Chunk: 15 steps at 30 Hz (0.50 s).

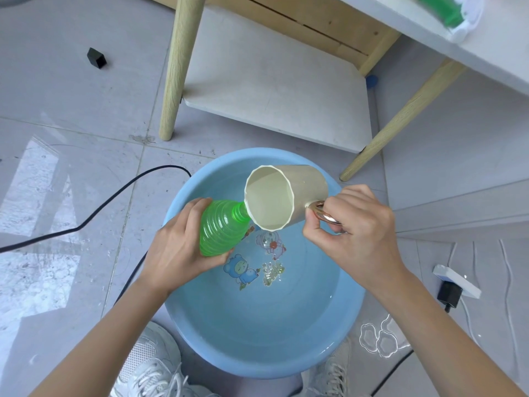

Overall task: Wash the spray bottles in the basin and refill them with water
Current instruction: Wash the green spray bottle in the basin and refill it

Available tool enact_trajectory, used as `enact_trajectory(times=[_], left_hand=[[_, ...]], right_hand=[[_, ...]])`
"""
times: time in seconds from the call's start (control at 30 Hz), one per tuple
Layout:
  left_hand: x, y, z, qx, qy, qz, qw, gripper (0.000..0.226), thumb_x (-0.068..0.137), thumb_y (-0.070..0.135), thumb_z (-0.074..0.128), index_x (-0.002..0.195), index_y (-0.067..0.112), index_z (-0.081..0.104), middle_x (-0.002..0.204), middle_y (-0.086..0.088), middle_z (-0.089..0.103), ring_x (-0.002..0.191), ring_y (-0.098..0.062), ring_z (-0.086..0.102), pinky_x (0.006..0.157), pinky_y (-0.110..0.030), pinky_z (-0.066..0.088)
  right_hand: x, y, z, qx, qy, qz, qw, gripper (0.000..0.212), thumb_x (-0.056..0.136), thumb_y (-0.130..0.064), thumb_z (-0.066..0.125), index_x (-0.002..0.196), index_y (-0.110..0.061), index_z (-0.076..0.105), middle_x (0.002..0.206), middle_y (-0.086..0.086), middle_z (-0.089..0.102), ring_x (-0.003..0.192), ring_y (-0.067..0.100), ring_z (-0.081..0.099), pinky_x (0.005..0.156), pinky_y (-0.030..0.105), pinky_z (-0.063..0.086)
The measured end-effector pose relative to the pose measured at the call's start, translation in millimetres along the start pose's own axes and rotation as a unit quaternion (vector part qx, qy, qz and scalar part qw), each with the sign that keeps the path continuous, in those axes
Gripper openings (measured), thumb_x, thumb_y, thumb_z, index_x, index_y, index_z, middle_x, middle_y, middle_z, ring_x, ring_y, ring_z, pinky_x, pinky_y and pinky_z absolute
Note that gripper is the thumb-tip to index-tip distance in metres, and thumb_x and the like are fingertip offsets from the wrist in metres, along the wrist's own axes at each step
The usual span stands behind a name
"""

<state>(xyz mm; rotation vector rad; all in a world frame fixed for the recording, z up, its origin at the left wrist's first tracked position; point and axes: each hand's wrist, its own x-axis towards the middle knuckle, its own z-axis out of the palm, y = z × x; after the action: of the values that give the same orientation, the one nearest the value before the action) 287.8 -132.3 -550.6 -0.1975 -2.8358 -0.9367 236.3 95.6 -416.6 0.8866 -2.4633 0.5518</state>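
- Left hand (177,247): fingers and thumb wrapped round the lower body of the green ribbed spray bottle (220,229); the bottle is uncapped, tilted, neck pointing up and to the right, held over the left half of the blue basin (200,333)
- Right hand (357,233): fingers curled through the shiny metallic handle (326,217) of a cream cup (286,196), thumb pressed against the handle side
- Cup tipped on its side, mouth facing the camera; its lower rim touches the bottle's neck
- Cannot tell whether liquid is passing from cup to bottle
- Basin sits on the tiled floor, holds shallow clear water; cartoon prints visible on its bottom
- Both hands above the basin, neither touching the water
- Black cable (94,216) runs across the floor left of the basin; white shoes (151,368) at its near rim; wooden-legged shelf unit (274,90) behind it
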Motion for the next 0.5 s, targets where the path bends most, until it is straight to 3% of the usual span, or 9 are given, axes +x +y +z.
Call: enact_trajectory(times=[0.27,0.5], left_hand=[[0.7,0.4,0.0,0.001,0.001,0.004,1.000,0.086,0.066,0.066,0.056,0.125,0.005,0.045,0.118,-0.010,0.062,0.092,-0.027,0.065,0.057,-0.033,0.054],[0.8,0.3,-0.4,0.005,0.001,0.006,1.000,0.086,0.066,0.065,0.057,0.125,0.004,0.046,0.117,-0.010,0.062,0.092,-0.028,0.066,0.056,-0.033,0.054]], right_hand=[[0.3,0.2,-0.5,-0.005,-0.010,-0.004,1.000,0.041,0.079,-0.006,0.065,0.054,-0.014,0.033,0.048,0.001,0.030,0.048,0.023,0.030,0.060,0.030,0.039],[2.4,-1.4,-0.5,0.000,-0.007,-0.019,1.000,0.042,0.079,-0.006,0.064,0.066,-0.021,0.028,0.055,-0.005,0.024,0.050,0.020,0.028,0.061,0.029,0.038]])
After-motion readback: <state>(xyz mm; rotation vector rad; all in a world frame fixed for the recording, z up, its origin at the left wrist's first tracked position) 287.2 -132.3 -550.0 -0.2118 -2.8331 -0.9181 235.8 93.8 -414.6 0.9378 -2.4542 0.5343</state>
